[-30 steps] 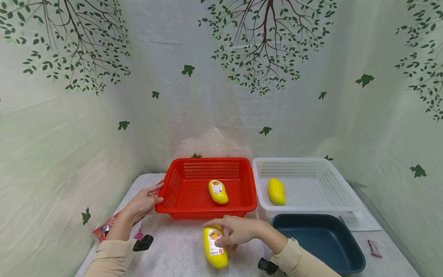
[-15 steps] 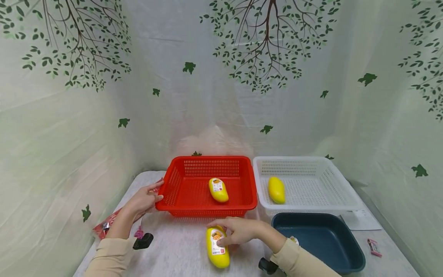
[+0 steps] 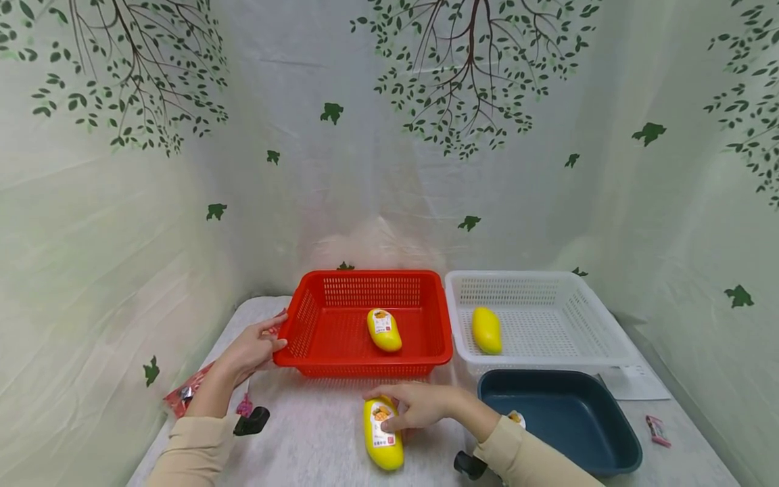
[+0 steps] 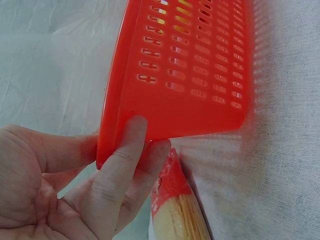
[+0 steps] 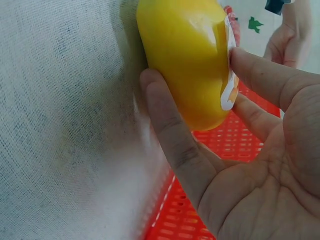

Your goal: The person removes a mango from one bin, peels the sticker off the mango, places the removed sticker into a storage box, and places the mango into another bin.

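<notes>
My left hand grips the left rim of a red perforated basket. In the left wrist view the thumb and fingers lie on either side of the rim of the basket. In front of the basket, my right hand holds a yellow mango with a white label, thumb on the label. The right wrist view shows fingers along the side of this mango, which is on or just over the cloth. A second labelled mango lies inside the red basket.
A white perforated basket beside the red one holds a yellow mango. Before it stands a dark blue basin, partly behind the right forearm. A red packet lies at left. A small pink packet and paper lie at right.
The right hand and its mango shifted slightly to the right, then stayed there. The left hand keeps its grip on the basket rim. The head view has tilted slightly down.
</notes>
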Demonstrator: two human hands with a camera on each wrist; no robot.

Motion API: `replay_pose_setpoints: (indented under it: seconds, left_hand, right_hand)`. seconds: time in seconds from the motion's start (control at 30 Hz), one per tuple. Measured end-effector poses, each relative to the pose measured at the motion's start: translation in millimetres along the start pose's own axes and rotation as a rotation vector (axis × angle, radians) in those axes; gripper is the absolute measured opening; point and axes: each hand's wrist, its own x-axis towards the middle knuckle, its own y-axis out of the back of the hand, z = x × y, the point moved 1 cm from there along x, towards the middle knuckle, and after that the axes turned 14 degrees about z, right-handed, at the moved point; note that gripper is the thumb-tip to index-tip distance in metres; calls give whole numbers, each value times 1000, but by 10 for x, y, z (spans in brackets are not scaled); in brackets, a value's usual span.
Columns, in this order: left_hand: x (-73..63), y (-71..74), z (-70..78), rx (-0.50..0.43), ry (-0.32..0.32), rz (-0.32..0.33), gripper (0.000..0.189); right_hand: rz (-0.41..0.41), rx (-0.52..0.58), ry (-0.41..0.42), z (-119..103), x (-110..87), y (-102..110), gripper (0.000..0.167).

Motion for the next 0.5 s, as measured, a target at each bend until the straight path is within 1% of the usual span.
replay_pose_setpoints:
  seconds: [0.2, 0.37, 0.5]
  left_hand:
    - [-29, 10, 6, 12, -23, -2, 70]
    - [-59, 35, -43, -1, -72, -38, 69]
    - [-113, 58, -53, -15, -87, -65, 70]
  right_hand:
    - [9, -13, -4, 4, 14, -4, 63]
    - [8, -9, -15, 1, 11, 4, 62]
    - [19, -32, -13, -19, -2, 28, 60]
